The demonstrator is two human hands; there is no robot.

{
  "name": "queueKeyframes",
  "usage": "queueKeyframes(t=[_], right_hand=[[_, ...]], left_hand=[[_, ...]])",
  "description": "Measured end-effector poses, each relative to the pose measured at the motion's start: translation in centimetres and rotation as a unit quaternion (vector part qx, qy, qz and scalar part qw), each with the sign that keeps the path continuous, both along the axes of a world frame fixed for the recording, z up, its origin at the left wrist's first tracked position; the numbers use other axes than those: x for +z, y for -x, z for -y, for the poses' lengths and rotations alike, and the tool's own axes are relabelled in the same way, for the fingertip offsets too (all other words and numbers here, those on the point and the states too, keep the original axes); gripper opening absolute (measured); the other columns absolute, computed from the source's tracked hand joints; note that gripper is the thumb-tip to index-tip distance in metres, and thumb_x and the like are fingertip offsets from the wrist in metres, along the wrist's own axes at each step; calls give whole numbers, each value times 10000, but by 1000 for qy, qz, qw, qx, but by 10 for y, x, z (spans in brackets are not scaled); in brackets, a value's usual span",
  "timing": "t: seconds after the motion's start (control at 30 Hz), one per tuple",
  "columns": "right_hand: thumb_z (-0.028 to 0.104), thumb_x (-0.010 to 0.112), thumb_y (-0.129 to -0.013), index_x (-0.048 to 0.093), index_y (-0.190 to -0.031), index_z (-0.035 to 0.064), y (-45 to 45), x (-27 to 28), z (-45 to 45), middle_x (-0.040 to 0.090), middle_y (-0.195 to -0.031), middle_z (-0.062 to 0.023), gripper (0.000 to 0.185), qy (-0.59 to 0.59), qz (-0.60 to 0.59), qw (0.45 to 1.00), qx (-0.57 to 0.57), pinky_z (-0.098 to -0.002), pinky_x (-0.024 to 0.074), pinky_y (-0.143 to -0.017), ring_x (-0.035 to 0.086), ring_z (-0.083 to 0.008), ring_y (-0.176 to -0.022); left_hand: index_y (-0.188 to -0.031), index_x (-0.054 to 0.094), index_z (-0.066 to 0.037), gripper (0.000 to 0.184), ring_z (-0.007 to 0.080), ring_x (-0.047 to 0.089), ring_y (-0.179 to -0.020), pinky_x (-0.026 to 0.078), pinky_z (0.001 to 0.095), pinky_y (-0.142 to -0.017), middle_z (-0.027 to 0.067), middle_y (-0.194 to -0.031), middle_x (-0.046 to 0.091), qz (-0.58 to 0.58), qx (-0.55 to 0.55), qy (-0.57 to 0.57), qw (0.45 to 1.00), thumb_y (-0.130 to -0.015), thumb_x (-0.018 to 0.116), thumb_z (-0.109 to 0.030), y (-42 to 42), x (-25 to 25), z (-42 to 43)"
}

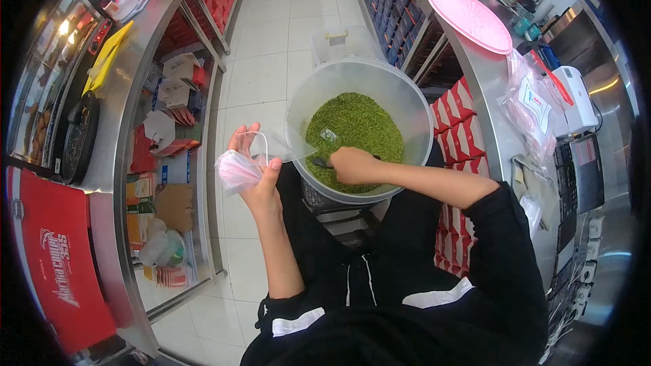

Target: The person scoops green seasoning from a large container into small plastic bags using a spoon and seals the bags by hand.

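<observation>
A large translucent tub [415, 105] stands between the knees, partly filled with green shredded stuff [352, 118]. My right hand [354, 165] is inside the tub, low over the green stuff, closed on the dark handle [320, 162] of a utensil. A small clear piece [328, 135] lies on the green surface. Left of the tub, my left hand [254, 169] is raised, fingers closed round a clear plastic bag [288, 146] and a pinkish-white bundle [239, 171]. The bag's open end reaches over the tub's left rim.
Steel counters run along the left [146, 41] and right [485, 95], with stacked red boxes [464, 142] below the right one. A pink round lid [469, 20] and plastic bags [532, 105] lie on the right counter. Another clear container [346, 44] stands behind the tub.
</observation>
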State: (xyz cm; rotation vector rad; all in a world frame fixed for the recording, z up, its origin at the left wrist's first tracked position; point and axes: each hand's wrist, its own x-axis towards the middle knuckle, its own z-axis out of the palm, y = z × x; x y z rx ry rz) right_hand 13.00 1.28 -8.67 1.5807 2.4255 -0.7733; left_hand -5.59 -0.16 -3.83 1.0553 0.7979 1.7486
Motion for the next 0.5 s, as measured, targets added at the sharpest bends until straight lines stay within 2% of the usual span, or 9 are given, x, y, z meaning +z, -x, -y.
queueKeyframes(t=[0.03, 0.07, 0.17, 0.3, 0.37, 0.4, 0.47, 0.5], right_hand=[[108, 599, -688, 637, -832, -35, -5, -1, 2, 626, -770, -202, 206, 10, -50, 996, -69, -358, 496, -663, 617, -337, -762], [108, 599, -688, 637, -832, -35, -14, 0, 1, 626, -770, -202, 206, 9, -48, 996, -71, -358, 496, -663, 617, -337, -762], [82, 567, -711, 631, -972, 7, -36, 16, -5, 619, -801, -219, 279, 113, -239, 954, -142, -372, 474, -674, 607, -334, -773], [38, 533, -717, 640, -966, 19, -47, 12, -13, 623, -817, -213, 272, 186, -253, 938, -151, -367, 480, -688, 616, -316, -789], [31, 531, -728, 646, -920, 3, -39, 8, -18, 636, -822, -177, 226, -10, -64, 993, -95, -365, 489, -703, 625, -292, -810], [31, 531, -728, 646, -920, 3, -35, 1, -24, 636, -822, -177, 226, -11, -67, 993, -97, -365, 489, -703, 625, -292, -810], [24, 493, -717, 641, -809, -23, -23, -21, -40, 623, -770, -199, 180, -75, 62, 995, -31, -384, 500, -648, 624, -310, -747], [24, 493, -717, 641, -809, -23, -15, -33, -44, 623, -770, -199, 180, -79, 59, 995, -31, -384, 500, -648, 624, -310, -747]], left_hand=[[-1283, 321, -44, 730, 6, 380, -591, 280, 124, -456, 144, -1276, 396, -2, -3, 2, 1000, -672, 715, -119, -1, 1, 1], [-1282, 322, -42, 731, 5, 384, -598, 278, 123, -455, 143, -1276, 397, -6, 0, 3, 1000, -669, 714, -114, -3, 2, 0], [-1281, 324, -41, 733, 3, 387, -607, 272, 124, -451, 144, -1272, 401, -19, -4, 10, 1000, -662, 711, -104, -11, 9, 0], [-1278, 333, -46, 726, 2, 393, -621, 265, 129, -445, 143, -1263, 409, -31, -19, 22, 999, -658, 707, -95, -18, 17, 0], [-1275, 341, -49, 716, 2, 399, -637, 261, 129, -446, 141, -1260, 412, -37, -23, 20, 999, -659, 705, -94, -20, 19, 0], [-1272, 347, -51, 709, 2, 403, -648, 257, 128, -447, 139, -1258, 413, -42, -23, 16, 999, -661, 704, -95, -21, 20, 2], [-1269, 352, -51, 705, 3, 409, -664, 259, 124, -453, 134, -1253, 421, -49, -30, 18, 998, -660, 705, -97, -23, 24, 8], [-1266, 356, -51, 701, 4, 414, -680, 261, 121, -459, 128, -1248, 428, -53, -33, 21, 998, -660, 705, -99, -23, 26, 11]])
